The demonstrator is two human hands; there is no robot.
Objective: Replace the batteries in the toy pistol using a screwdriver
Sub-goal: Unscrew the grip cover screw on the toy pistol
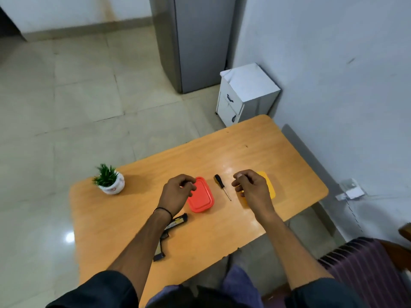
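The black toy pistol (175, 222) lies on the wooden table (222, 230) near its front edge, partly hidden under my left forearm. A black-handled screwdriver (222, 186) rests on the table between my hands, touched by neither. My left hand (176, 193) hovers at the left edge of a red lidded container (202, 196), fingers curled around a small red-and-white item that looks like a battery. My right hand (251, 188) is held over a yellow container (270, 185) with its fingers curled in; nothing shows in it.
A small potted plant (110, 180) stands at the table's left corner. Beyond the table are a white drawer cabinet (244, 94) and a grey fridge (195, 41). The wall runs along the right, with a striped chair (367, 263) at lower right.
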